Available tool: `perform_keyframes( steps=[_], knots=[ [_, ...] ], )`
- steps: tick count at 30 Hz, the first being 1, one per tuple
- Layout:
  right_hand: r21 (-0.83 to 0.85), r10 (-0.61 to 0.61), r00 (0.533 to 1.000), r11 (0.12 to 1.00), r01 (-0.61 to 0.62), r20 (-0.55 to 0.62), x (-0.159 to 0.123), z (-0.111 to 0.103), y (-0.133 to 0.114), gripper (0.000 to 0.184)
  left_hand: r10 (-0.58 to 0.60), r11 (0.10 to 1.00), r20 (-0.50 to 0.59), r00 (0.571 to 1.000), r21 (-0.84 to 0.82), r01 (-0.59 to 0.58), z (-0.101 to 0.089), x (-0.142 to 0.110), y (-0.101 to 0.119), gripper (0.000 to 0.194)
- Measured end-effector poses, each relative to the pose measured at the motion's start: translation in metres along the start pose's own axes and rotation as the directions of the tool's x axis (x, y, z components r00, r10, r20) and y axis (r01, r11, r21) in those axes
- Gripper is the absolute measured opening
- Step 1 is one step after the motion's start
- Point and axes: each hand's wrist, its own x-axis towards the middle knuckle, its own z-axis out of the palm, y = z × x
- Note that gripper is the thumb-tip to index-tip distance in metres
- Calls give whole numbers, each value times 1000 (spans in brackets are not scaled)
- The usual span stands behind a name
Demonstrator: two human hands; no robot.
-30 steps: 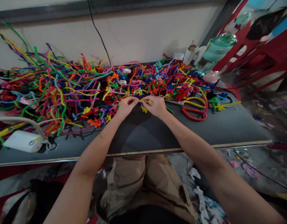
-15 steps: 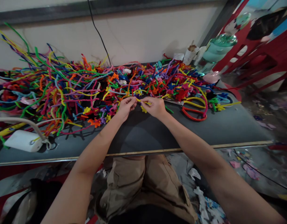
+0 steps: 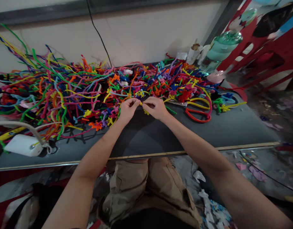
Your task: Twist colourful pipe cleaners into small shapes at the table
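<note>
A yellow pipe cleaner (image 3: 141, 103) is pinched between my two hands at the front of a colourful pile. My left hand (image 3: 129, 109) grips one end between thumb and forefinger. From the other side, my right hand (image 3: 156, 107) holds it with closed fingertips, which hide most of it. Just below the right fingers shows a bent yellow piece (image 3: 146, 112); whether it joins the held one I cannot tell. A green pipe cleaner (image 3: 170, 110) lies right beside my right hand. Scissors (image 3: 198, 115) with red and yellow handles rest further right.
A tangled heap of pipe cleaners (image 3: 72, 86) spreads along the back of the dark table (image 3: 141, 140). At front left lies a white power bank (image 3: 24, 145) with a cable. A paper cup (image 3: 193, 54) and a green bottle (image 3: 220, 47) stand at the back right.
My hands have come closer together, so less of the yellow pipe cleaner shows between them. The right fingers have curled further round it. The view has shifted slightly.
</note>
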Motion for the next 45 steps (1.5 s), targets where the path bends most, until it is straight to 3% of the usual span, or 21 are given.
perform_keyframes(
  steps=[3, 8, 13, 20, 27, 34, 39, 42, 45],
  knots=[
    [-55, -102, 993, 994, 99, -54, 2, -2, -3, 19, 106, 985, 10, 994, 134, -107, -3, -1, 6, 41],
    [-109, -144, 986, 985, 134, -82, 0, -3, -5, 17, 207, 932, 60, 976, 290, -216, -8, -3, 10, 36],
    [-181, -148, 987, 974, 136, -55, -1, -5, -6, 14, 241, 923, 84, 967, 290, -255, -8, -3, 8, 32],
    [-118, -182, 974, 979, 167, -137, 0, 0, -5, 12, 270, 924, 142, 952, 240, -297, -6, -3, 8, 25],
    [-384, -269, 962, 894, 231, -47, 1, -4, -6, 8, 379, 816, 263, 887, 358, -454, -3, -5, 15, 6],
    [-526, -313, 948, 798, 294, 54, 8, -4, 1, 14, 269, 896, 320, 908, 262, -358, -3, -2, 20, 15],
    [-377, -221, 975, 904, 202, -7, 6, -9, 2, 19, 124, 990, 270, 955, 36, -139, -3, -1, 11, 19],
    [-255, -150, 988, 958, 134, -46, 2, -12, 3, 20, 17, 996, 208, 978, -91, 2, -1, 1, 5, 19],
    [-231, -121, 992, 966, 114, -17, 1, -11, 3, 23, -39, 985, 182, 983, -159, 69, 0, 2, 3, 17]
  ],
)
